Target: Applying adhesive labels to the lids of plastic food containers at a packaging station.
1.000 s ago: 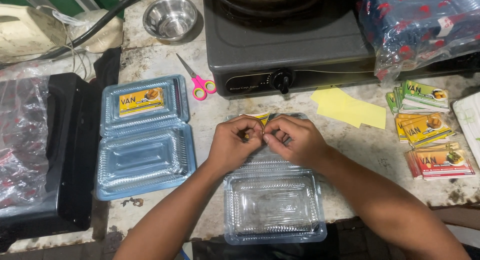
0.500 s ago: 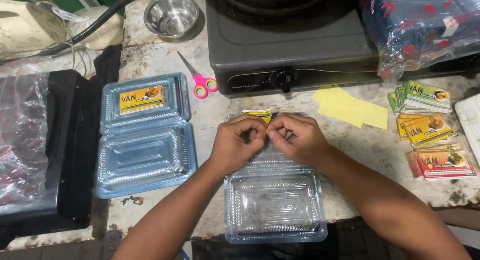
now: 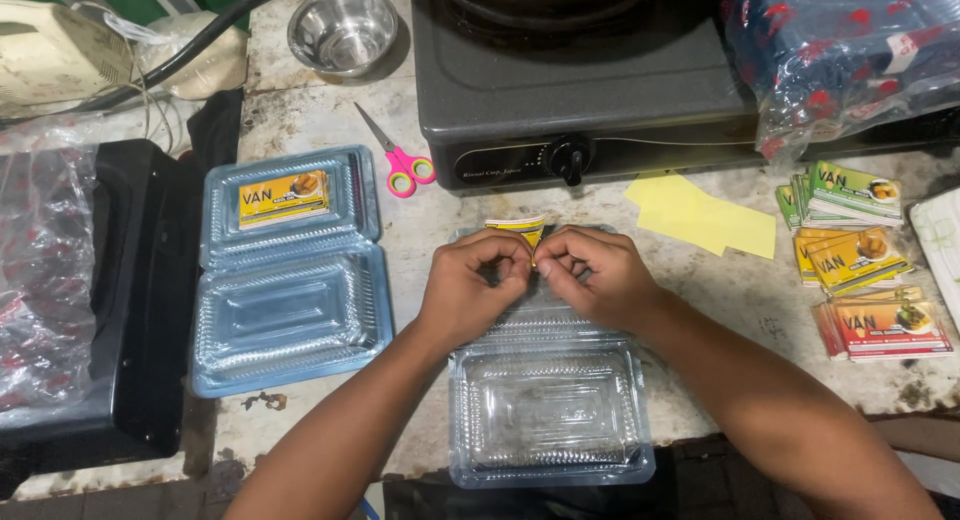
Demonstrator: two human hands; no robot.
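I have my left hand (image 3: 468, 288) and my right hand (image 3: 590, 273) brought together over the hinged lid of an open clear plastic clamshell box (image 3: 548, 412), which lies at the near edge of the table (image 3: 300, 115) straight in front of me. The fingers of both hands are pinched shut on a small yellow sticker label (image 3: 520, 227); its top edge and a folded corner stick out above my knuckles, and the rest is hidden behind them, so I cannot tell whether it touches the lid yet. To my left a second open clamshell box (image 3: 290, 325) rests on the table with a yellow label (image 3: 284, 197) already on its lid, just beside a black tray (image 3: 140, 310) partly covered by crumpled clear plastic. Pink-handled scissors (image 3: 397, 161) lie beyond it, near a black gas stove (image 3: 570, 90) with a round knob, and a small steel bowl (image 3: 343, 30) stands farther back. Yellow backing paper (image 3: 700, 215) lies to the right of my hands, and stacks of printed labels (image 3: 850, 250) sit well off to the right.
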